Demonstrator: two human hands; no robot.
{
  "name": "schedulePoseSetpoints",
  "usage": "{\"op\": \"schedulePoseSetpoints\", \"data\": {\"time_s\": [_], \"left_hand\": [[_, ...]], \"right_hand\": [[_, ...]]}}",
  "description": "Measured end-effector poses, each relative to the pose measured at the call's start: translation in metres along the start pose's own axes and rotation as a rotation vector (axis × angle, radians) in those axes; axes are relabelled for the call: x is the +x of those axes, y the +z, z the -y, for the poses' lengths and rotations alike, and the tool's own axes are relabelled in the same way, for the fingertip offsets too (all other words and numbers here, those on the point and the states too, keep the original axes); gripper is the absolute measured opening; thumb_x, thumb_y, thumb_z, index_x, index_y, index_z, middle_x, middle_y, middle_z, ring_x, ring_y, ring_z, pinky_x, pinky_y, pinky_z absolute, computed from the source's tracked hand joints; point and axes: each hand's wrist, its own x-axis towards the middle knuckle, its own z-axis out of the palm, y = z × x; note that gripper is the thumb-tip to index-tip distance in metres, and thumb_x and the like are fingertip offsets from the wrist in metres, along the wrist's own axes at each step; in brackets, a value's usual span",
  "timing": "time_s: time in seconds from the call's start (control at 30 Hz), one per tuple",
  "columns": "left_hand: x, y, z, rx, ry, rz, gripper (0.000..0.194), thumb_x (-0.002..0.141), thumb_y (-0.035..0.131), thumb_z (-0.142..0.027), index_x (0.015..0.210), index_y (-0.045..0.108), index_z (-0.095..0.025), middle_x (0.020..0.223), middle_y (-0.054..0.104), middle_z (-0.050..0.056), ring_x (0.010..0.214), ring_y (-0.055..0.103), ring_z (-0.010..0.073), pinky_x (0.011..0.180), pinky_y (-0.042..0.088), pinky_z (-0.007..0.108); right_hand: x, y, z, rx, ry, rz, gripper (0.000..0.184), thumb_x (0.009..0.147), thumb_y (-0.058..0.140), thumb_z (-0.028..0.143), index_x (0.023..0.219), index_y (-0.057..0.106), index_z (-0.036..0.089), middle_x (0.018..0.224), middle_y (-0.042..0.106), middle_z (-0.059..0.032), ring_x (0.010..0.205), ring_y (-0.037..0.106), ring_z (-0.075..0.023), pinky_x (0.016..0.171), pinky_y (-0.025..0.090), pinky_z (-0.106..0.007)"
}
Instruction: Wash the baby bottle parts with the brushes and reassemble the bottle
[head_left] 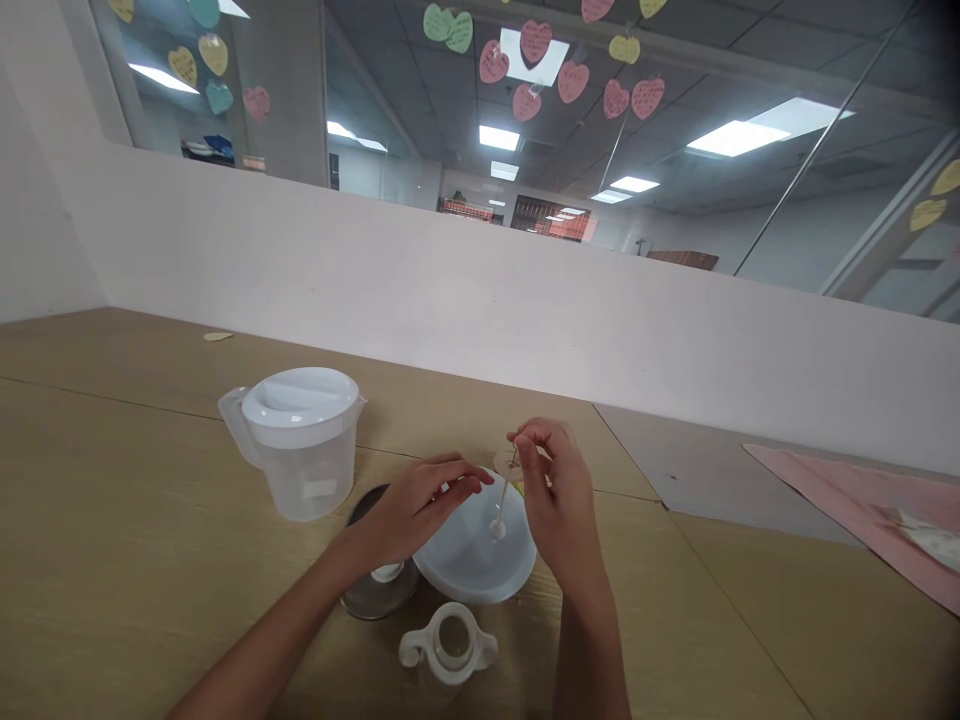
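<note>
So the right hand (pixel 561 500) is doing the fine work here: thumb and fingertips pinched on the top of a thin stick-like thing (pixel 505 493), holding it at a slant over the white bowl (pixel 459 580), a bit below and right of the middle of the frame. There's a pale round blob on its lower end, down inside the bowl's outline. Honestly can't tell if the blob touches the bottom or just hangs above it.

Left hand (pixel 412 510) is loose, palm down, fingers stretched out toward the stick over the bowl's left side. Nothing in its grip that I can see, and the fingertips look just short of the stick.

My read: the step in hand is handling that stick over the bowl, and the next move calls for a light, steady pinch and keeping the left fingers from bumping it. Also mind the clutter: a dark round lid (pixel 379 600) sits under the left wrist, and a two-handled white cup (pixel 454 662) stands at lower center, near the bowl. The lidded pitcher (pixel 311 460) is safely off to the left on the worktop (pixel 135 520).
</note>
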Motion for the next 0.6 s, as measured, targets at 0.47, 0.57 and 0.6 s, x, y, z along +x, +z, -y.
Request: {"op": "schedulePoseSetpoints", "data": {"time_s": [0.47,0.57,0.6], "left_hand": [[0.001,0.015,-0.001,-0.084,0.022,-0.059,0.025,0.091,0.044,-0.035,0.092,0.062,-0.018,0.089,0.066,0.001,0.086,0.059,0.0152,0.078,0.045,0.024],[0.001,0.015,0.000,-0.180,0.009,-0.099,0.022,0.089,0.047,-0.032,0.090,0.063,-0.017,0.090,0.068,0.001,0.087,0.061,0.0155,0.080,0.046,0.025],[0.001,0.016,0.001,-0.200,0.001,-0.109,0.021,0.088,0.048,-0.032,0.090,0.063,-0.017,0.090,0.068,0.002,0.086,0.061,0.0156,0.079,0.046,0.025]], "right_hand": [[0.000,0.004,0.005,0.012,-0.049,0.053,0.017,0.091,0.043,0.031,0.085,0.054,0.021,0.088,0.056,-0.0040,0.077,0.057,-0.0137,0.063,0.049,-0.024],[0.002,0.005,0.007,0.003,-0.078,0.115,0.019,0.091,0.044,0.030,0.080,0.056,0.020,0.085,0.058,-0.0036,0.079,0.057,-0.0146,0.070,0.048,-0.027],[0.002,0.005,0.007,-0.005,-0.080,0.141,0.020,0.091,0.044,0.030,0.079,0.057,0.020,0.083,0.058,-0.0035,0.079,0.057,-0.0149,0.071,0.048,-0.028]]}}
